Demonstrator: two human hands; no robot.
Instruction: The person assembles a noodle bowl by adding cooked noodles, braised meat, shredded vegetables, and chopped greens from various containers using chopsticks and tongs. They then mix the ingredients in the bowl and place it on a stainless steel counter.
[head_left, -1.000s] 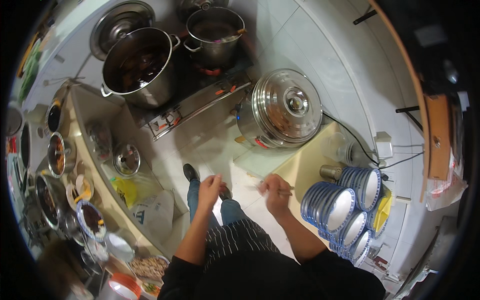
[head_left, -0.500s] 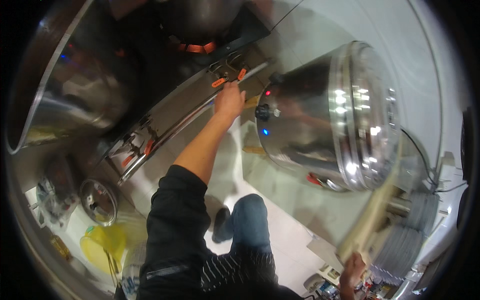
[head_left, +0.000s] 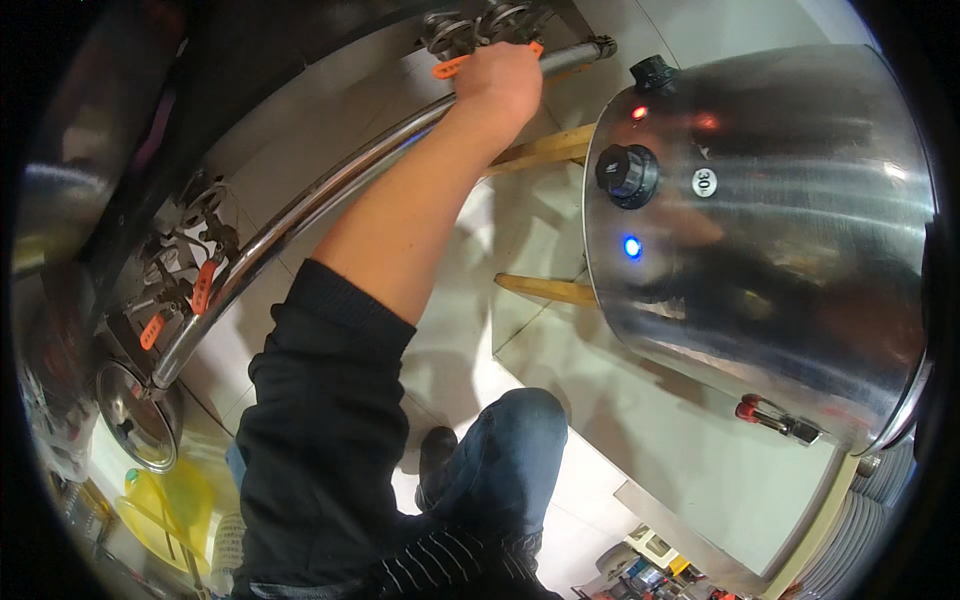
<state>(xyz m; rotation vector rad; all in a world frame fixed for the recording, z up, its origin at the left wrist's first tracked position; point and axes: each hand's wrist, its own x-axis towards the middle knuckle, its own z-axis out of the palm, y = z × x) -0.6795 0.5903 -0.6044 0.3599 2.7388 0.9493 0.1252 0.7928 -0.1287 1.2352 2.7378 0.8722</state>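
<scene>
Left hand (head_left: pixel 500 85) is shifting to upper centre, crowding 2 orange handles (head_left: pixel 450 68); I can't tell its grip; tight spacing could be inviting mis-turns.

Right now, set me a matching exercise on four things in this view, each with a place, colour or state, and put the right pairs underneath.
1. left hand
2. steel vessel
3. stacked dishes
4. sleeve

A. black
B. at the lower right edge
C. at the orange handles near the top
D. red light and blue light lit

Pairs: 1-C, 2-D, 3-B, 4-A
</scene>
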